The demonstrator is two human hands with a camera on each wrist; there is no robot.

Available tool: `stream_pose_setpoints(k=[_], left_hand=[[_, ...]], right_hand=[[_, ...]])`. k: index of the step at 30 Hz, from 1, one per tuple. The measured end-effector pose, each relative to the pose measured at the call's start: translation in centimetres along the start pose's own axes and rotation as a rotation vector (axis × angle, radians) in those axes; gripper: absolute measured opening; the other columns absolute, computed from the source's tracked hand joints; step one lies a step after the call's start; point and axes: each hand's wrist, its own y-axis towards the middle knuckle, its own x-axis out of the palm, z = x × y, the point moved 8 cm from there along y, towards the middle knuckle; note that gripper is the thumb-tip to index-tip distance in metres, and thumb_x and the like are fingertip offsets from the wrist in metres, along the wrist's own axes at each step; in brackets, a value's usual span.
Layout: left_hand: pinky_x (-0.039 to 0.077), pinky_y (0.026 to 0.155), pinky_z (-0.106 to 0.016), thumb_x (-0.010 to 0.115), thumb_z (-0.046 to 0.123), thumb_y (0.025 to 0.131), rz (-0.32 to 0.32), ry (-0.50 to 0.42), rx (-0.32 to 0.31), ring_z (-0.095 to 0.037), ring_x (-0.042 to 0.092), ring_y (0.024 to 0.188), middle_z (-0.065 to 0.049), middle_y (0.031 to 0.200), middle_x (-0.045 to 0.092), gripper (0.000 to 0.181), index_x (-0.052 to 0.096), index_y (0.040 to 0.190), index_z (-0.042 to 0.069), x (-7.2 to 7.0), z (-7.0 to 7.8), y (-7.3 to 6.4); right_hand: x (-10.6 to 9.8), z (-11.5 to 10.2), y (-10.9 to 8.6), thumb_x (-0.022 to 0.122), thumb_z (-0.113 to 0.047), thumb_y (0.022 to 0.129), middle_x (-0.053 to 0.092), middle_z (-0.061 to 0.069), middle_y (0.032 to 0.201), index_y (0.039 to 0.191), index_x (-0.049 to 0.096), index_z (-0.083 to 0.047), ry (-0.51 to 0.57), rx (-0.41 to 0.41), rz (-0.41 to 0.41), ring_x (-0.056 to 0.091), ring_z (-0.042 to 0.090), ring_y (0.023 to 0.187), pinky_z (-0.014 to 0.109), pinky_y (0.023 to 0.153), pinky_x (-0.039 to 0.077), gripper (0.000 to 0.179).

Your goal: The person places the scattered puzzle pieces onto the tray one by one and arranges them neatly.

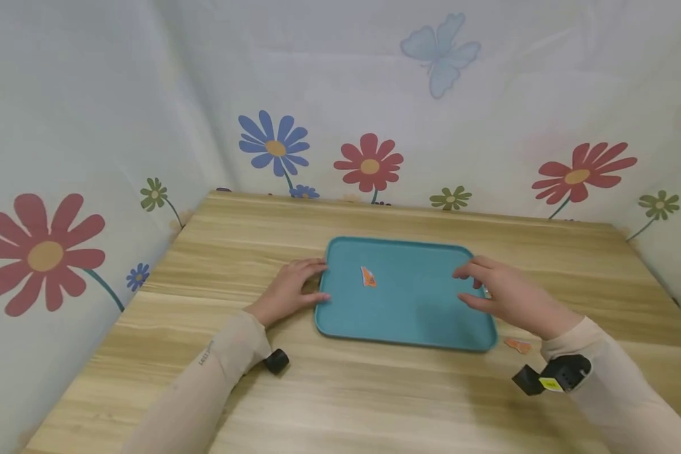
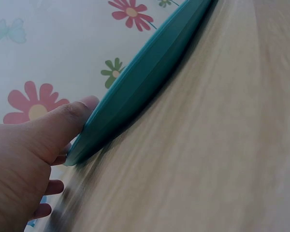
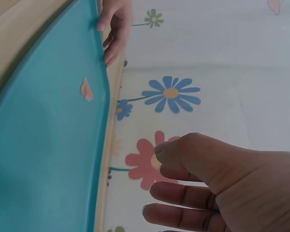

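The left hand [image 1: 292, 287] rested loosely on the rim of the teal rectangular tray [image 1: 397, 315], thumb and fingers apart; the right hand [image 1: 496, 287] hovered over its right edge, fingers parted, holding nothing. Work seemed partway: one orange cutout [image 1: 369, 277] lay inside, while another orange piece [image 1: 518, 345] remained outside on the wood-grain table [image 1: 374, 391].
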Motion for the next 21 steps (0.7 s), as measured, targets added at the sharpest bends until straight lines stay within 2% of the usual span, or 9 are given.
stream_pose_setpoints(k=[9,14,21], left_hand=[[0.028,0.115,-0.054,0.071,0.045,0.084,-0.008,0.002,-0.009,-0.032,0.039,0.138,-0.008,0.148,0.047,0.067,0.051,0.139,0.011,0.0,0.0,0.1],[0.028,0.114,-0.054,0.071,0.045,0.084,-0.006,-0.006,-0.005,-0.032,0.040,0.138,-0.008,0.147,0.047,0.067,0.051,0.139,0.011,-0.2,0.2,0.2],[0.028,0.114,-0.055,0.071,0.044,0.084,-0.003,-0.012,0.001,-0.032,0.040,0.138,-0.008,0.147,0.047,0.067,0.051,0.139,0.011,-0.4,0.3,0.1]], right_hand=[[0.6,2.3,-2.7,0.079,-0.015,0.078,0.064,0.004,0.097,0.103,0.067,-0.007,-0.017,0.014,-0.008,0.060,0.013,0.076,0.026,0.061,0.051,0.029],[1.1,3.5,-4.0,0.077,-0.015,0.079,0.065,0.004,0.096,0.101,0.067,-0.006,-0.024,0.049,-0.032,0.059,0.012,0.075,0.025,0.060,0.050,0.026],[2.1,5.1,-5.6,0.074,-0.013,0.080,0.064,0.001,0.092,0.098,0.067,-0.007,-0.021,0.103,-0.104,0.056,0.008,0.073,0.024,0.059,0.047,0.020]])
